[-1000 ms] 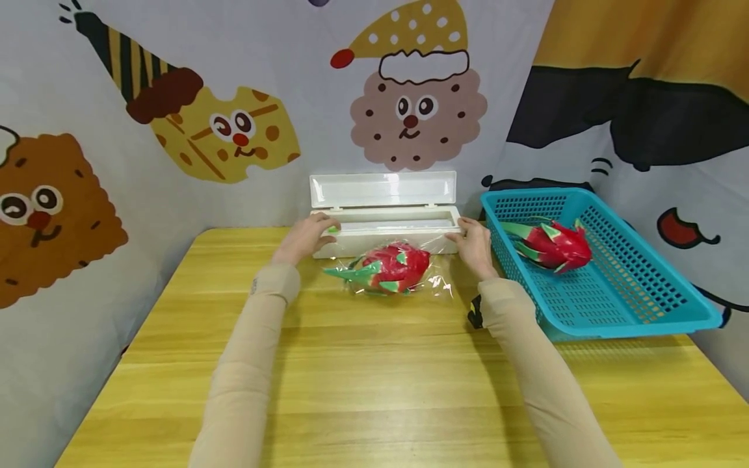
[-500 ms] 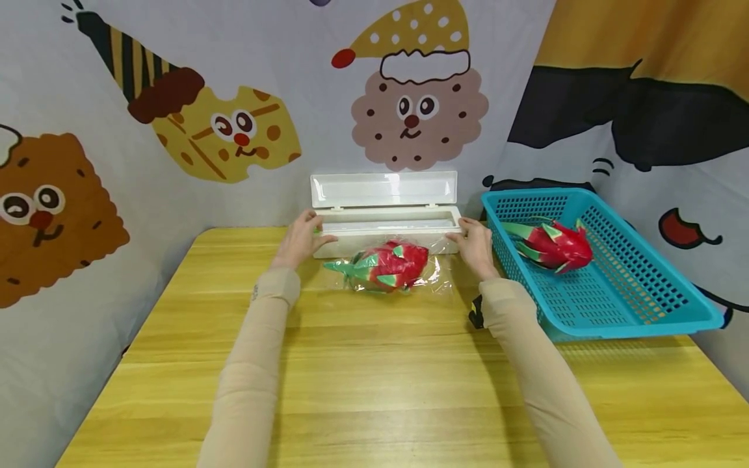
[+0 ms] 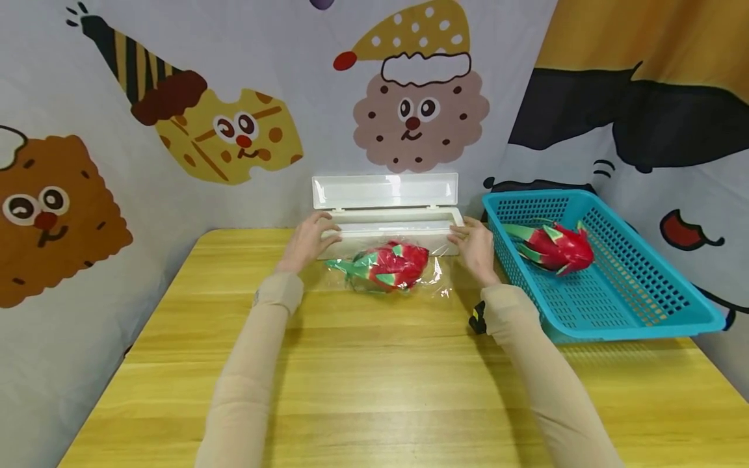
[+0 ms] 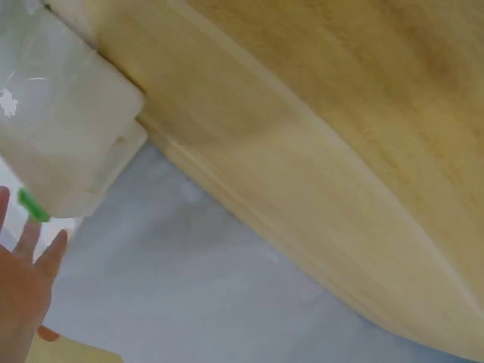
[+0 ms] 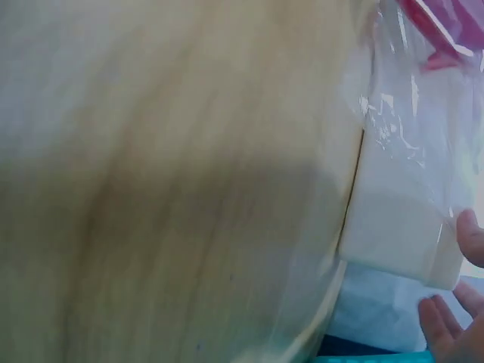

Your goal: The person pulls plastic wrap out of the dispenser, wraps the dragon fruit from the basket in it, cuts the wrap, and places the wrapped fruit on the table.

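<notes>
On the desk [image 3: 374, 377], a blue basket [image 3: 620, 305] at right holds one dragon fruit [image 3: 564, 248]. Left of it, a film-wrapped dragon fruit [image 3: 394, 264] lies just nearer than a white box [image 3: 386, 234]. The left hand [image 3: 307, 242] and right hand [image 3: 475, 248] meet its ends; whether they grip, I cannot tell. Its lid [image 3: 386, 191] stands raised at the far side.

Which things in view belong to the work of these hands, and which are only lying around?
In the work:
white box between left hand and right hand
clear film
dragon fruit beneath it

Seemingly only lying around:
blue basket
second dragon fruit inside it
</notes>
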Demonstrator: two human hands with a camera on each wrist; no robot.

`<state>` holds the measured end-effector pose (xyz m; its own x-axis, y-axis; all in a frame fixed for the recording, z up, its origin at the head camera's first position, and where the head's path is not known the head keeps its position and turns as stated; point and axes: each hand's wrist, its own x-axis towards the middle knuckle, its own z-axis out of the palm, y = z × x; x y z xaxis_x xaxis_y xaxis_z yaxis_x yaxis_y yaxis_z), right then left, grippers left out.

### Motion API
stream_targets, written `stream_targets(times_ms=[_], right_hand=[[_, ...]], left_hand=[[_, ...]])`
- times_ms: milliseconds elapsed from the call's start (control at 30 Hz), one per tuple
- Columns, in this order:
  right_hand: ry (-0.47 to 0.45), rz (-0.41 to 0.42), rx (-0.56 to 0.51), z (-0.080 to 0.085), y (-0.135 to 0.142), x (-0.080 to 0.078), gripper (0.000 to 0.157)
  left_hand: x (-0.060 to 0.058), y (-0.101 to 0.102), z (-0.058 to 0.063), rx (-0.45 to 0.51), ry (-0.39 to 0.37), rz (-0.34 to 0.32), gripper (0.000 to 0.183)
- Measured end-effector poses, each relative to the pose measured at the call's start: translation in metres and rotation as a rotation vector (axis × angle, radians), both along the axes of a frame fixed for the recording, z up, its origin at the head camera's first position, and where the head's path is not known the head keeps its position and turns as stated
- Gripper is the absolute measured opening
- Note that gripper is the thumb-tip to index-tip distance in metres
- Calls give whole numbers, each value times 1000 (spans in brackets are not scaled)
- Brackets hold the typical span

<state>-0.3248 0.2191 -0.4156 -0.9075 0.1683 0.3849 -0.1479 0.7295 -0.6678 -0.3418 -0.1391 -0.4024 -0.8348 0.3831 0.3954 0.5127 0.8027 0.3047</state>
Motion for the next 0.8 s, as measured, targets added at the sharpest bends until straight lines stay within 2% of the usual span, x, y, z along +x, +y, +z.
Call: stream_targets(times_ms=[133, 267, 367, 500, 800], right_hand=[[106, 19, 84, 0, -4, 6, 17], [135, 68, 127, 4, -8, 17, 13], [89, 109, 97, 8, -10, 28, 14], [-22, 160, 27, 12, -14, 41, 17], [-172, 386, -89, 9, -17, 52, 24]], left_hand=[[3, 1, 2, -49, 89, -30, 17], [10, 2, 4, -56, 99, -71, 14], [16, 3, 4, -37, 64, -116, 15], [24, 5, 5, 2, -10, -187, 14], [40, 10, 2, 67, -135, -263, 22]])
